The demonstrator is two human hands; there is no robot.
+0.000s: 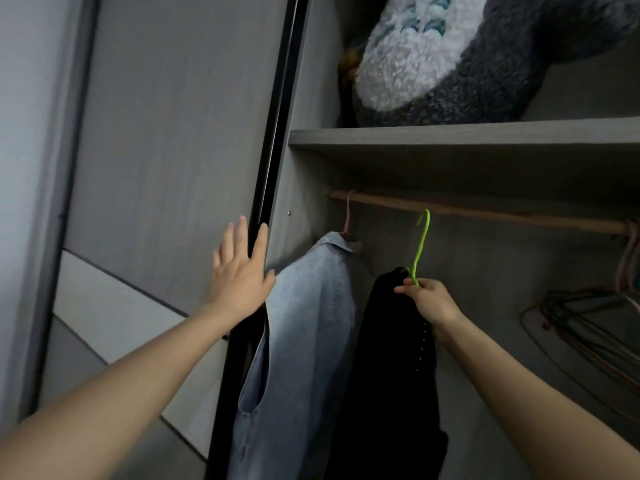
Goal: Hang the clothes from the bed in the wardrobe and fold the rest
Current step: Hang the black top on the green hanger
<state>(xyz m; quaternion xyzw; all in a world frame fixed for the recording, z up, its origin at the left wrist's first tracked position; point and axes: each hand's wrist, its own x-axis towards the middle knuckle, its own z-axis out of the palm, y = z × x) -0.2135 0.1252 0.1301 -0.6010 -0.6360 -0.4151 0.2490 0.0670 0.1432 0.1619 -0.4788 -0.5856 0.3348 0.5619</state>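
My right hand [427, 299] pinches the neck of a green hanger [421, 247] that carries a black garment [391, 372]. The hanger's hook is raised just below the wooden rail [502, 216] and is not on it. A light blue denim garment [304, 341] hangs from the rail's left end on a pink hanger [347, 216]. My left hand [239, 271] rests flat with straight fingers against the edge of the dark sliding wardrobe door [273, 150].
A shelf [464, 133] above the rail holds a large grey and white plush toy [460, 53]. Several empty hangers [588, 317] hang at the rail's right end. The wardrobe's grey door panel [166, 133] fills the left.
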